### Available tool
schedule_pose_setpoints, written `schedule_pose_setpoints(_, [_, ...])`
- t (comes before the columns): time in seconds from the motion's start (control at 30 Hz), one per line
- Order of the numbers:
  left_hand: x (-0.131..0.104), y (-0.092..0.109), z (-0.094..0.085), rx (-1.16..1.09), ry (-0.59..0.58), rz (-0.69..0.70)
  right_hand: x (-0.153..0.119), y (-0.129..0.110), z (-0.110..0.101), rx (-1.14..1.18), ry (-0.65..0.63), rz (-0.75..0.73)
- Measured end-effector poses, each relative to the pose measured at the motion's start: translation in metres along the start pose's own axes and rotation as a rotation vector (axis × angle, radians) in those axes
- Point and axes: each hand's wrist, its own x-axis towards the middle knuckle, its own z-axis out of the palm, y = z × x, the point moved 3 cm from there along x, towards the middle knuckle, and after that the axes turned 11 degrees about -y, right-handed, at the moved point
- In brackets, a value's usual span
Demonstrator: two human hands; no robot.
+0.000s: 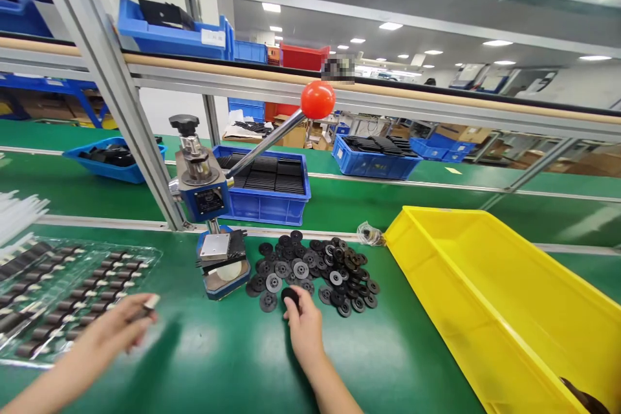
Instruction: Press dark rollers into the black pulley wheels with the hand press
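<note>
My left hand (119,326), slightly blurred, is closed on a small dark part with a white end (151,303). It looks like the brown-black parts with white ends (87,291) set out in rows on a clear plastic tray at the left. My right hand (306,326) pinches a black disc (290,296) at the front edge of a pile of black and grey round discs (301,268). Between and beyond both hands stands a hand lever press (206,197) with a red ball knob (317,100). A metal block (216,247) sits on its base below the ram.
A large yellow bin (451,284) stands at the right, with a dark piece at its near end. Behind the press is a blue crate of black flat parts (266,204), and another blue crate (376,165) stands further right. A metal frame post (116,90) rises left of the press.
</note>
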Motion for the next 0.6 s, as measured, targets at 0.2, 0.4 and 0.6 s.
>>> schedule_pose_setpoints(0.2, [0.009,0.007,0.184,-0.248,-0.490,0.069,-0.038,-0.020,0.036,0.091,-0.174,-0.033])
schedule_pose_setpoints(0.4, [0.031,0.015,0.219,-0.271,-0.513,0.113,-0.038,-0.017,0.031,0.121,-0.189,-0.039])
schedule_pose_setpoints(0.6, [0.024,0.021,0.215,-0.203,-0.519,0.109,-0.037,-0.019,0.033,0.061,-0.173,-0.118])
